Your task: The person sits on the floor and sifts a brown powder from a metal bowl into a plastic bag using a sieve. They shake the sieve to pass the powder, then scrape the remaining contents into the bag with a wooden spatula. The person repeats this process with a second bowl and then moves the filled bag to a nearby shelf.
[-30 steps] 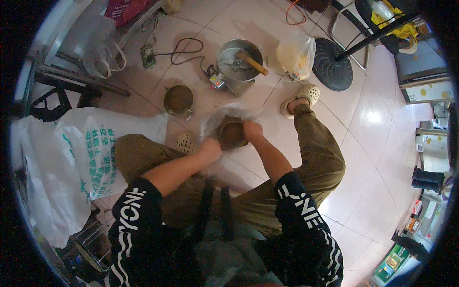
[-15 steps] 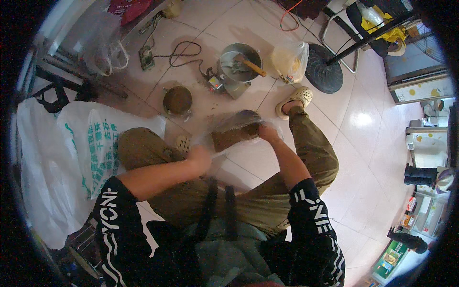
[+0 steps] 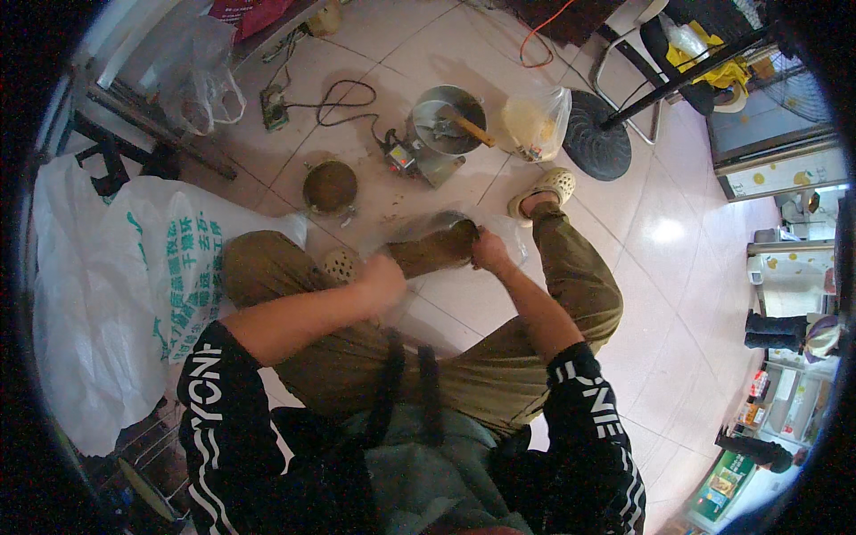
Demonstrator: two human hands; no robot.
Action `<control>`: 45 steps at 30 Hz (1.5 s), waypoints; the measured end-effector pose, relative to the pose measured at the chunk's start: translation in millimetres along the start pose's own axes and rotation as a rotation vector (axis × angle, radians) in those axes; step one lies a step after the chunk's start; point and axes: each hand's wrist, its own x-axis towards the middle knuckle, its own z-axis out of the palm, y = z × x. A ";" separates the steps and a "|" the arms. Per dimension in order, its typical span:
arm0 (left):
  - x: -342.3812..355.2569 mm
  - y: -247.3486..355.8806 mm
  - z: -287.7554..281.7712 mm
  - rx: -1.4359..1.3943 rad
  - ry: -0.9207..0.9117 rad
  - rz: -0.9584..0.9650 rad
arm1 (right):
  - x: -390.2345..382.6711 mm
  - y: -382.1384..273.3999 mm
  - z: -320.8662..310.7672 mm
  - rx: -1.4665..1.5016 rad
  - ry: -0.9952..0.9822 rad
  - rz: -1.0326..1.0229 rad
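Right hand (image 3: 489, 251) grips bag (image 3: 450, 225); sleeve (image 3: 587, 394) bears white lettering (image 3: 599, 392).

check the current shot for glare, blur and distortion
In the head view, a bright patch of glare sits on the floor tiles toward the picture's right; in the head view, the left hand looks slightly smeared; also in the head view, straight lines bow toward the rim and the picture's corners fall to black.

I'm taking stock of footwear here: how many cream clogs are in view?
2. One clog is near the round black base; the other clog, partly hidden, is just left of the left hand. More could be hidden from view.
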 end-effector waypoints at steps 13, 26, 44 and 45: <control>101.0 68.3 28.9 -0.045 -0.406 0.182 | -22.7 -145.7 41.6 0.536 0.312 0.155; 129.2 9.5 67.4 -0.434 -0.167 -0.460 | -31.9 -75.1 57.2 0.389 0.567 0.281; 190.2 -15.8 179.8 -2.174 0.642 -1.194 | -20.3 -134.2 54.0 0.398 0.341 0.327; 196.2 -8.7 181.6 -2.179 0.803 -1.193 | -21.3 -124.4 56.6 0.427 0.305 0.342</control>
